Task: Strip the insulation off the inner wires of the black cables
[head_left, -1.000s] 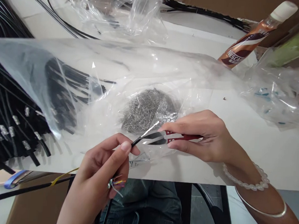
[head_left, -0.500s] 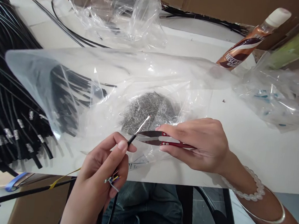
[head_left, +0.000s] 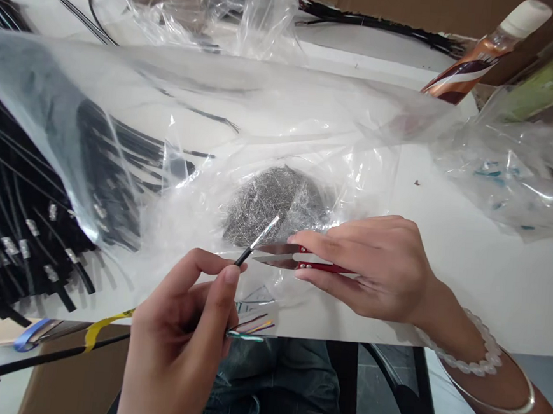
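Coloured wires (head_left: 251, 327) now fan out just below the left fingers (head_left: 229, 280), which pinch the black cable (head_left: 243, 256), perhaps rolled to a new side; right fingers (head_left: 316, 242) grasp red snips (head_left: 303, 266), parted blades beside its jacket edge

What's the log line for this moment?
left hand: pinching cable | right hand: holding snips, blades apart near cable | wire heap: beyond snips | bottle: back right
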The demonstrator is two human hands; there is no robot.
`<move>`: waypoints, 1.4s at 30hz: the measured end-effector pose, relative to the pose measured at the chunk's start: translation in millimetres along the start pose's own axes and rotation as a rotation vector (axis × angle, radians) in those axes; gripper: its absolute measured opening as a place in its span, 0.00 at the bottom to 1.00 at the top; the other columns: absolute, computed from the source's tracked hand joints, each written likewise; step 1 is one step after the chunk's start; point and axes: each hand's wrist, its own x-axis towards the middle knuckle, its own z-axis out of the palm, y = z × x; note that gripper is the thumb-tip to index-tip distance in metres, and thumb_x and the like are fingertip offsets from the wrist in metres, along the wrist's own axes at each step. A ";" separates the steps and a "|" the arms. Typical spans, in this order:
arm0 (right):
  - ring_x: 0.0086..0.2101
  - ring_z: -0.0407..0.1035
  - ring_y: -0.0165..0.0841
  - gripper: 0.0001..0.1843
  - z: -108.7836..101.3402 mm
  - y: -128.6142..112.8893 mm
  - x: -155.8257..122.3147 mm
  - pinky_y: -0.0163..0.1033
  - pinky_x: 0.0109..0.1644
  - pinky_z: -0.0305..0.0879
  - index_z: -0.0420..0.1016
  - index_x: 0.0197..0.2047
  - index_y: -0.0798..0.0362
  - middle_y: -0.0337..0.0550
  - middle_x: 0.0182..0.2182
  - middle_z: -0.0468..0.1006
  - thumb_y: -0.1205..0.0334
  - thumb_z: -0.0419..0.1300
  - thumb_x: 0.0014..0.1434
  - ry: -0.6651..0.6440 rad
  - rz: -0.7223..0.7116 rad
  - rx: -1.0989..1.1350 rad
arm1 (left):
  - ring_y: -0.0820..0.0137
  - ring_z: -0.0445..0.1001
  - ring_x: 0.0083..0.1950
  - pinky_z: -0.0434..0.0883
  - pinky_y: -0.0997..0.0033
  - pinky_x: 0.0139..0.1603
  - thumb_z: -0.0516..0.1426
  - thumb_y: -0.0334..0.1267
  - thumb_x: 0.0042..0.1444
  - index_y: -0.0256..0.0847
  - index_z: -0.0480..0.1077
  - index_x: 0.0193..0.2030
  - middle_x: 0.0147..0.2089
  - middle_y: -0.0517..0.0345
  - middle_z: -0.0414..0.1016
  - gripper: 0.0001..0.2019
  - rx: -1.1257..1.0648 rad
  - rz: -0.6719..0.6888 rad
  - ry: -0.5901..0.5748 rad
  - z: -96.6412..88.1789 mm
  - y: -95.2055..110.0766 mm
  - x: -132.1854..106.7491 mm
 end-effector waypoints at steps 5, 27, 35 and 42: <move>0.22 0.65 0.22 0.11 -2.4 -0.2 0.3 0.32 0.26 0.57 0.73 0.40 0.55 0.34 0.24 0.75 0.56 0.57 0.63 0.006 -0.020 0.028 | 0.79 0.51 0.18 0.46 0.79 0.17 0.57 0.48 0.56 0.42 0.66 0.32 0.16 0.64 0.57 0.12 -0.011 -0.015 0.020 -1.8 2.6 -4.6; 0.24 0.63 0.23 0.10 -5.7 4.5 -1.9 0.32 0.27 0.58 0.70 0.44 0.54 0.33 0.24 0.74 0.58 0.58 0.62 0.037 -0.135 0.015 | 0.81 0.54 0.19 0.52 0.84 0.17 0.55 0.51 0.59 0.44 0.71 0.32 0.19 0.64 0.57 0.14 0.013 0.024 -0.146 -23.9 -14.1 5.6; 0.22 0.62 0.24 0.08 -13.8 2.0 -1.3 0.34 0.29 0.59 0.69 0.42 0.54 0.32 0.22 0.72 0.58 0.58 0.63 -0.007 -0.172 -0.088 | 0.82 0.52 0.19 0.51 0.84 0.18 0.56 0.51 0.57 0.44 0.72 0.32 0.19 0.64 0.57 0.13 -0.058 -0.021 -0.127 -16.4 -9.5 5.2; 0.22 0.61 0.25 0.09 -16.6 0.0 -4.0 0.36 0.30 0.60 0.70 0.43 0.54 0.33 0.22 0.72 0.60 0.60 0.60 -0.004 -0.167 -0.115 | 0.80 0.50 0.18 0.49 0.82 0.16 0.56 0.52 0.57 0.43 0.71 0.30 0.18 0.64 0.54 0.15 -0.081 -0.058 -0.089 -10.6 -6.5 1.5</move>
